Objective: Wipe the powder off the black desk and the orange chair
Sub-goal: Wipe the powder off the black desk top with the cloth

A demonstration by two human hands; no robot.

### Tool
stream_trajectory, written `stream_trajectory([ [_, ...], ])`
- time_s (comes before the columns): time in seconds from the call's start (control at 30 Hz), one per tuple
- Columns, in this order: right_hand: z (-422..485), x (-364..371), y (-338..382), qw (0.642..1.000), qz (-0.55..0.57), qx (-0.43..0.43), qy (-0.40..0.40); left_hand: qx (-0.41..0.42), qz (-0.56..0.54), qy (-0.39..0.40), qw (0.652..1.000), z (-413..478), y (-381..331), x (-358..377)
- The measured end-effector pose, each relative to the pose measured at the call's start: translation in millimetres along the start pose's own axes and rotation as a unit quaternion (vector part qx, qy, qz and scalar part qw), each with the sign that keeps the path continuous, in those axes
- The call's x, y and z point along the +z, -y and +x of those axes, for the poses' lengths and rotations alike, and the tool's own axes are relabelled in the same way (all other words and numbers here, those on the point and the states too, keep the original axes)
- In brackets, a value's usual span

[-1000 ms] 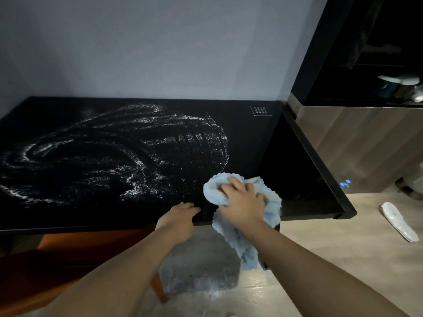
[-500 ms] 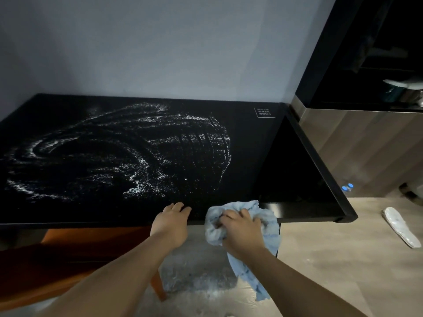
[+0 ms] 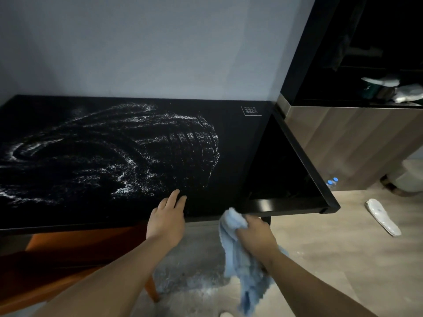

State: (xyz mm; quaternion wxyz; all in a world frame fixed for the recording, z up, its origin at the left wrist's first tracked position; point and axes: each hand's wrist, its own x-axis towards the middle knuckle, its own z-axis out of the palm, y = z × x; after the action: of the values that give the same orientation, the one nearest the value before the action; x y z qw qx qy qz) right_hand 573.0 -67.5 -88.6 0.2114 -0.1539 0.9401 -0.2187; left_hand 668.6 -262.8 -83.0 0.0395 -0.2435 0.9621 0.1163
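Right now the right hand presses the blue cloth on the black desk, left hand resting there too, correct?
No: in the head view the right hand holds the blue cloth off the black desk, below its front edge.

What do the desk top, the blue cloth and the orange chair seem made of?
Black desk: likely matte laminate or painted board; only its front edge glints. Blue cloth: microfibre or terry, fuzzy and limply draped. Orange chair: smooth, maybe lacquered wood or leatherette; too dark to tell.
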Motion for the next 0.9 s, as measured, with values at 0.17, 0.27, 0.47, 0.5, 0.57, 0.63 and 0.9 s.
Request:
stream_trajectory([
  [0.17, 0, -15, 22, 0.925, 0.364, 0.108, 0.012, 0.147, -0.095, -0.011, 0.984, 10, -33, -12],
  [0.27, -1, -27, 29, 0.855, 0.495, 0.153, 0.013, 0.219, 0.059, 0.087, 0.970, 10, -39, -8],
  [0.47, 0, -42, 44, 0.854, 0.508, 0.111, 0.008, 0.173, 0.150, -0.004, 0.973, 19, -38, -20],
  [0.5, 0, -41, 47, 0.847, 0.519, 0.114, 0.010, 0.197, 0.135, 0.003, 0.971, 20, -42, -19],
  [0.57, 1, -42, 49, 0.841, 0.527, 0.117, 0.012, 0.202, 0.150, 0.050, 0.967, 19, -41, -16],
  [0.63, 4, -45, 46, 0.866, 0.489, 0.106, 0.005, 0.159, 0.186, 0.079, 0.966, 21, -29, -18],
  [0.9, 21, -68, 46, 0.970, 0.189, 0.070, -0.134, 0.086, 0.093, 0.036, 0.991, 27, -16, -42],
])
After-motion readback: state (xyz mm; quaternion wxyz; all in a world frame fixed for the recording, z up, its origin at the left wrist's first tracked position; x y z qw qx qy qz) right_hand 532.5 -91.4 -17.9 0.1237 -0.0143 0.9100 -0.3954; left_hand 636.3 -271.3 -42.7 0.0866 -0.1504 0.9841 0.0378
